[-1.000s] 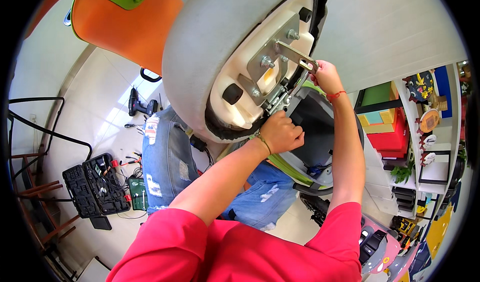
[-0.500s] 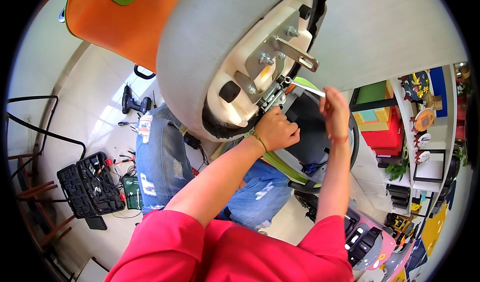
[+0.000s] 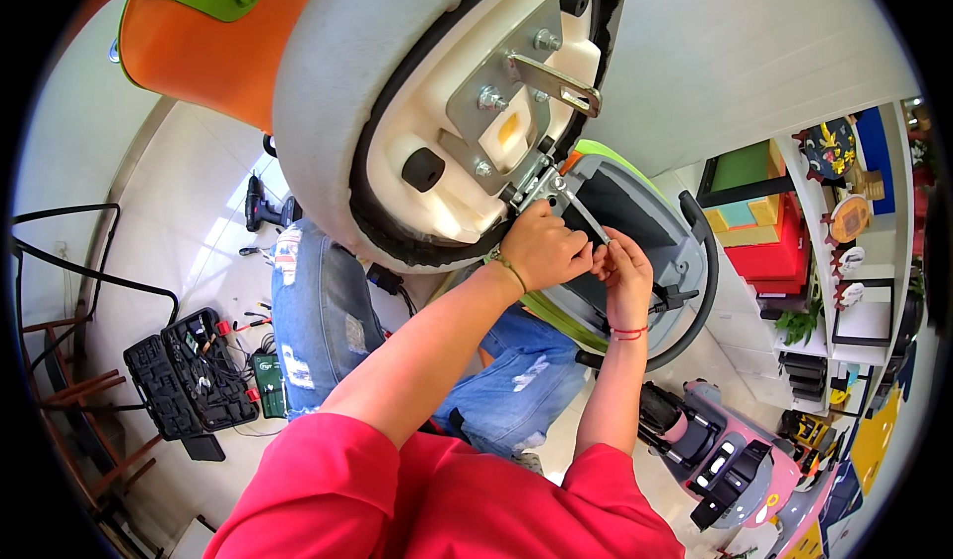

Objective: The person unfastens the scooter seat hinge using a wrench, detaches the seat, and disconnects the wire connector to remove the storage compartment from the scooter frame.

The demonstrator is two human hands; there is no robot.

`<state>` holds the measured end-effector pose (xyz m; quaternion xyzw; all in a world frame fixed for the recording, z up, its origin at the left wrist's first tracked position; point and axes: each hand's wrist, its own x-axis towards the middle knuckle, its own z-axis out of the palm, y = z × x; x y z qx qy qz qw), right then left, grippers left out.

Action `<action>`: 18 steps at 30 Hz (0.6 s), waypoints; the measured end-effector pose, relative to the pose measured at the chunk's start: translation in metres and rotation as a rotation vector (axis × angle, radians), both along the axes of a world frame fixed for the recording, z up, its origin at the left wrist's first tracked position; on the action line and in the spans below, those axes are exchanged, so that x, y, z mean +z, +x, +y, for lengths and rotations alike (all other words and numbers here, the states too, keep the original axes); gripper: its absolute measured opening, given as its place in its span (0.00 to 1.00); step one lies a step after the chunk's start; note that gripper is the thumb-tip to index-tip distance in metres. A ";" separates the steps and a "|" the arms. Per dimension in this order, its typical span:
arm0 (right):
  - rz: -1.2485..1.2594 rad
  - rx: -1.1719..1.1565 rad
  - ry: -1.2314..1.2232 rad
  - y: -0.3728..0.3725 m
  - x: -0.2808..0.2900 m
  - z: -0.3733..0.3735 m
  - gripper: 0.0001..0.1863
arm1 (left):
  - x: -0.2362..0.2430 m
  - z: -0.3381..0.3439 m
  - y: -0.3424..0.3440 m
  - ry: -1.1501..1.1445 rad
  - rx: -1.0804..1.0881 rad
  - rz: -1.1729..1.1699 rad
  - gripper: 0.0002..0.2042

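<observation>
A grey padded scooter seat (image 3: 333,92) is tipped up, its pale plastic underside facing me. Bolted to that underside is a metal plate with a slotted latch bracket (image 3: 556,80). My left hand (image 3: 541,249) is closed right below the metal hinge (image 3: 539,180) at the seat's lower edge; what its curled fingers grip is hidden. Between the fingertips of my right hand (image 3: 625,269) is the lower end of a slim silver wrench (image 3: 584,211). The wrench slants up to the hinge, its upper end at the hinge hardware. Both hands are close together.
Under the hinge lies the scooter's dark storage bin (image 3: 608,197), with a black grab rail (image 3: 707,291) at right. A cordless drill (image 3: 263,205), an open black tool case (image 3: 189,370) and a green case lie on the floor left. Shelves (image 3: 864,261) and a pink ride-on (image 3: 735,460) stand right.
My right hand has come down and left toward my left hand, and the wrench now slants more steeply. My view has shifted, so the seat appears farther left.
</observation>
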<state>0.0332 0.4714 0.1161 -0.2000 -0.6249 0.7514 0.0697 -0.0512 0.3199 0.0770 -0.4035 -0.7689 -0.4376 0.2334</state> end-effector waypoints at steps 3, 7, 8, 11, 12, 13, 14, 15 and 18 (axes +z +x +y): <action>-0.042 -0.015 0.100 0.000 0.003 -0.008 0.14 | 0.003 -0.001 0.000 -0.009 -0.003 0.007 0.12; -0.067 -0.065 0.257 0.001 0.003 -0.018 0.12 | 0.002 -0.001 0.001 -0.026 0.018 0.032 0.12; -0.057 -0.071 0.299 0.001 0.002 -0.020 0.11 | 0.002 -0.001 0.001 -0.031 0.019 0.030 0.12; -0.116 -0.075 0.301 0.005 0.009 -0.028 0.11 | 0.003 -0.001 0.001 -0.027 0.016 0.022 0.12; -0.126 -0.076 0.266 0.005 0.009 -0.029 0.11 | 0.003 -0.001 0.002 -0.019 0.012 0.017 0.12; -0.127 -0.078 0.266 0.005 0.013 -0.030 0.11 | 0.003 0.000 0.002 -0.019 0.009 0.016 0.12; -0.148 -0.071 0.255 0.005 0.017 -0.031 0.12 | 0.003 0.000 0.002 -0.016 0.015 0.013 0.12; -0.168 -0.065 0.244 0.005 0.019 -0.031 0.12 | 0.002 0.001 0.002 -0.014 0.020 0.010 0.12; -0.223 0.019 0.372 0.001 0.018 -0.020 0.12 | 0.002 0.002 0.000 -0.048 0.036 0.059 0.12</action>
